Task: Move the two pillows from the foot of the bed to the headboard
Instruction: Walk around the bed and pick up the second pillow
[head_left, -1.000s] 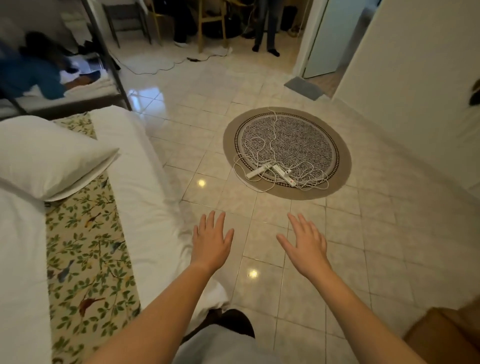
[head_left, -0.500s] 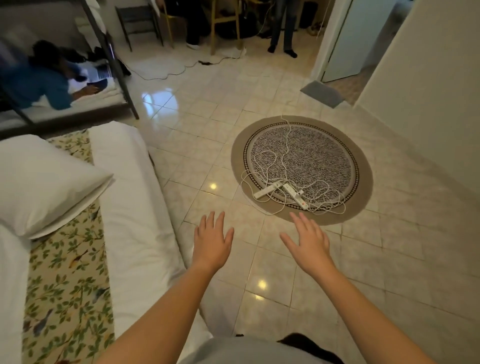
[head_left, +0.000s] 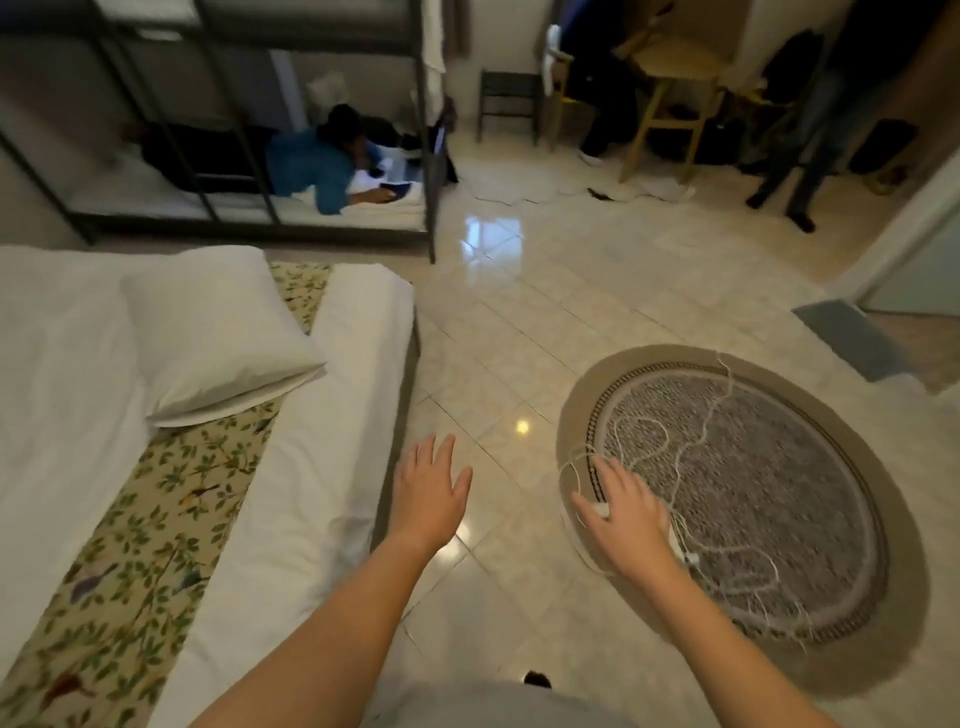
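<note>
One white pillow (head_left: 213, 332) lies at the foot of the white bed (head_left: 322, 467), partly over a floral runner (head_left: 156, 519). A second pillow I cannot make out. My left hand (head_left: 428, 491) hovers over the tiled floor just beyond the bed's corner, fingers spread and holding nothing. My right hand (head_left: 623, 512) is held out to the right of it, above the edge of a round rug (head_left: 769, 499), also open and empty. Both hands are well short of the pillow, which lies up and to the left of them.
White power strips and tangled cords (head_left: 685, 467) lie on the rug. A metal bunk bed (head_left: 426, 156) with a person lying on it stands beyond the bed. Wooden chairs (head_left: 670, 83) and standing people are at the back; a grey doormat (head_left: 852, 338) lies right.
The view has swung left and up, so the pillow and the bunk bed have shifted toward the middle. Both hands stay spread in front of me, now over the rug's edge and bed corner.
</note>
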